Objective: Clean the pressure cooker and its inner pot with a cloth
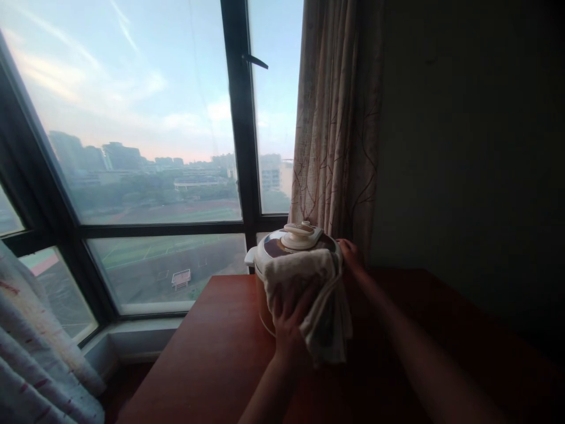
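A round cooker [267, 312] with a light rim and a knobbed lid [298, 235] stands upright on the reddish-brown table. A pale cloth [300, 268] lies against its front, with folds hanging down on the right. My left hand [291, 312] holds this cloth to the cooker's front wall, fingers spread over the fabric. At the cooker's far right side, my right hand [351, 253] is closed at the edge, where the side handle would be; that handle is mostly hidden by the hand. The opposite side handle [250, 257] sticks out on the left.
The wooden table [212, 353] reaches to a left edge near the window ledge [145, 338]. Behind the cooker hangs a patterned curtain [331, 129]. A second curtain [39, 347] is at the lower left. Dark window frames [238, 118] rise behind; the right side is in deep shadow.
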Motion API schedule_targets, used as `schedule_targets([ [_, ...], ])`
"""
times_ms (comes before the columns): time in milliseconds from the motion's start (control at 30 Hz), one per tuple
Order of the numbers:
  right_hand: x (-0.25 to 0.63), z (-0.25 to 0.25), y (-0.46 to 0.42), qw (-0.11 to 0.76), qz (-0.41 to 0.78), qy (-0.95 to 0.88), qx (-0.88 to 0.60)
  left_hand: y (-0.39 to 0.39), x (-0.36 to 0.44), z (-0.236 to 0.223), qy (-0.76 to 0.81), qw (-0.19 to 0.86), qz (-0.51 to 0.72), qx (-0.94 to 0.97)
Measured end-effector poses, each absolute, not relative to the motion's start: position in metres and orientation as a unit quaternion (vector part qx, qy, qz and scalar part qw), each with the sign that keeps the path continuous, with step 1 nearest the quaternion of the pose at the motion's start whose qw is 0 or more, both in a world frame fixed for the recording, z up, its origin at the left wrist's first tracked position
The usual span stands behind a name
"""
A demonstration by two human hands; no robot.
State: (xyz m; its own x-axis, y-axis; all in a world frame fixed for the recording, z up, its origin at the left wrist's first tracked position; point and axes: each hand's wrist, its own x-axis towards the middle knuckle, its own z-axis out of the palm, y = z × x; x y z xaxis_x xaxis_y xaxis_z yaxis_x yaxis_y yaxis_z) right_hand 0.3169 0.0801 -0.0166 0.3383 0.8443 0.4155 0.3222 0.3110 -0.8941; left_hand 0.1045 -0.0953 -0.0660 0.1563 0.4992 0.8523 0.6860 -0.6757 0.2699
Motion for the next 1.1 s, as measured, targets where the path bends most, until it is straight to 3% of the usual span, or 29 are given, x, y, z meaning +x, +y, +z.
schedule_targets([
  [133,0.317,-0.017,0.081,0.609,0.219,-0.537,-0.541,-0.111,0.09,-0.1,-0.299,0.226,-0.395,-0.838],
  [300,0.317,-0.019,0.083,0.604,0.22,-0.541,-0.542,-0.119,0.07,-0.124,-0.338,0.275,-0.364,-0.823],
  [467,0.317,-0.02,0.084,0.601,0.212,-0.537,-0.553,-0.1,0.069,-0.09,-0.292,0.288,-0.475,-0.778],
  [667,0.316,-0.018,0.078,0.6,0.188,-0.526,-0.573,-0.078,0.057,-0.047,-0.28,0.264,-0.476,-0.791],
  [900,0.315,-0.017,0.074,0.599,0.171,-0.52,-0.585,-0.046,0.049,-0.059,-0.41,0.077,-0.697,-0.584],
  [1100,0.314,-0.017,0.073,0.602,0.168,-0.511,-0.591,-0.044,0.053,-0.091,-0.67,-0.184,-0.648,-0.313],
])
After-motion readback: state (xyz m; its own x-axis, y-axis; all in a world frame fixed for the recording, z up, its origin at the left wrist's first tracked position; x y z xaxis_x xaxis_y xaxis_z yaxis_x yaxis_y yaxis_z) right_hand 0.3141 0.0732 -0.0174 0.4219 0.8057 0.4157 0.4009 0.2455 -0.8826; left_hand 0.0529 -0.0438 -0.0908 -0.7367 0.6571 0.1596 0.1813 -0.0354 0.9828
